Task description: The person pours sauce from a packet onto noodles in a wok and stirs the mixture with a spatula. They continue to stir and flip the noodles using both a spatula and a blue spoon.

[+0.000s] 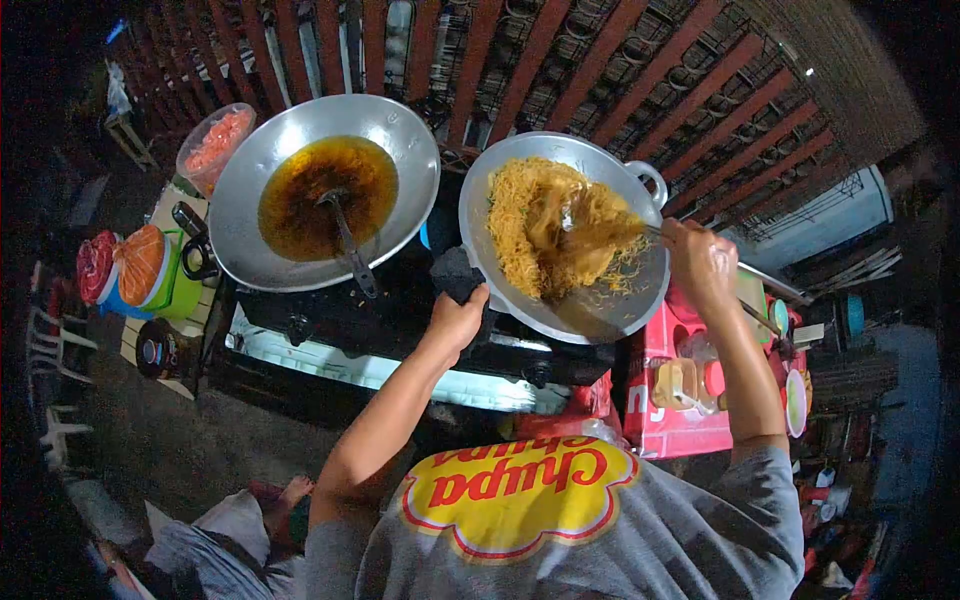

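Observation:
My right hand (702, 262) is closed round the handle of a long-handled metal cooking spatula (652, 232). Its head is blurred among golden-brown noodles (520, 215) in the right-hand wok (490, 160). My left hand (458, 322) grips a black cloth pad (455, 275) pressed against that wok's near left rim; any handle under the pad is hidden. To the left, a larger wok (235, 190) holds dark amber oil (290, 215). A metal ladle (350, 240) rests in it, handle pointing toward me.
Both woks sit on a black stove (310, 325). A slatted wooden fence (480, 70) rises behind. At left stand a tub of orange-red pieces (220, 140) and a green container (185, 285). Jars (680, 383) stand on a pink surface (660, 435) at right. Another person's foot (296, 490) shows lower left.

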Demonstrator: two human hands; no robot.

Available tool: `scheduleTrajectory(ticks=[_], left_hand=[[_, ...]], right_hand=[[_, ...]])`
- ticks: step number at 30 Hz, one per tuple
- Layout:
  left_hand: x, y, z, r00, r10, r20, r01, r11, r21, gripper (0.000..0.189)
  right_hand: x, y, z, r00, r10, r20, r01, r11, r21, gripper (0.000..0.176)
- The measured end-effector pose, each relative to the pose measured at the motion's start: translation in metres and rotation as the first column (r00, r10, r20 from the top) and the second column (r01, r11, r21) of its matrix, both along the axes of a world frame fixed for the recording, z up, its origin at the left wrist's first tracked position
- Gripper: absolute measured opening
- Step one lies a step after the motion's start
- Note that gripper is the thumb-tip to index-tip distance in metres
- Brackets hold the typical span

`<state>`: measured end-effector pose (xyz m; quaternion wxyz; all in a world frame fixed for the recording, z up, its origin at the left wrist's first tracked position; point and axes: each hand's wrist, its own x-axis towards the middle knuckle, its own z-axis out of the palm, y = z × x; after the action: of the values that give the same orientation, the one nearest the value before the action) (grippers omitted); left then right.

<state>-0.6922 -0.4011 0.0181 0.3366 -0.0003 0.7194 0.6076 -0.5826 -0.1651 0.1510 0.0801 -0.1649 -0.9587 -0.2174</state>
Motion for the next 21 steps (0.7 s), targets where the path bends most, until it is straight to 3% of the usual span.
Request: scheduleTrajectory(ticks=[4, 8, 10, 13, 14, 16, 17, 19, 21], left_hand=[[-0.004, 0.004, -0.028, 1.000, -0.011, -0.022, 0.013, 0.994, 0.105, 0.034], [-0.004, 0.003, -0.024, 0.998, 0.020, -0.053, -0.014, 0.994, 0.111, 0.035], [-0.003, 0.004, -0.025, 1.000, 0.012, -0.021, -0.011, 0.997, 0.082, 0.036], [-0.003, 0.005, -0.033, 0.999, 0.020, -0.037, -0.018, 0.999, 0.051, 0.039], [-0.001, 0.005, -0.029, 0.998, 0.036, -0.056, -0.033, 0.998, 0.047, 0.039], [-0.002, 0.005, -0.025, 0.995, 0.057, -0.082, -0.054, 0.998, 0.044, 0.039], [-0.002, 0.005, -0.025, 0.997, 0.053, -0.065, -0.050, 0.998, 0.047, 0.038], [-0.001, 0.006, -0.021, 0.997, 0.057, -0.051, -0.054, 0.997, 0.054, 0.037], [-0.002, 0.004, -0.014, 0.999, 0.036, -0.030, -0.034, 0.997, 0.067, 0.039]], right_hand=[[-0.008, 0.007, 0.004, 0.981, 0.174, 0.088, -0.188, 0.966, 0.176, 0.018], [-0.009, 0.024, 0.006, 0.967, 0.230, 0.106, -0.244, 0.958, 0.153, 0.017], [-0.008, 0.028, 0.014, 0.968, 0.047, 0.246, -0.102, 0.970, 0.219, 0.014], [0.001, 0.052, 0.010, 0.941, -0.065, 0.333, -0.005, 0.979, 0.204, 0.012], [0.005, 0.053, 0.005, 0.923, -0.115, 0.367, 0.011, 0.962, 0.272, 0.012], [0.005, 0.081, -0.045, 0.902, -0.079, 0.424, 0.000, 0.983, 0.183, 0.013], [-0.003, 0.072, -0.067, 0.941, -0.122, 0.315, 0.143, 0.989, -0.042, 0.013], [-0.018, 0.060, -0.122, 0.981, -0.163, 0.109, 0.191, 0.925, -0.330, 0.017], [-0.027, 0.044, -0.127, 0.983, -0.182, 0.028, 0.176, 0.887, -0.427, 0.016]])
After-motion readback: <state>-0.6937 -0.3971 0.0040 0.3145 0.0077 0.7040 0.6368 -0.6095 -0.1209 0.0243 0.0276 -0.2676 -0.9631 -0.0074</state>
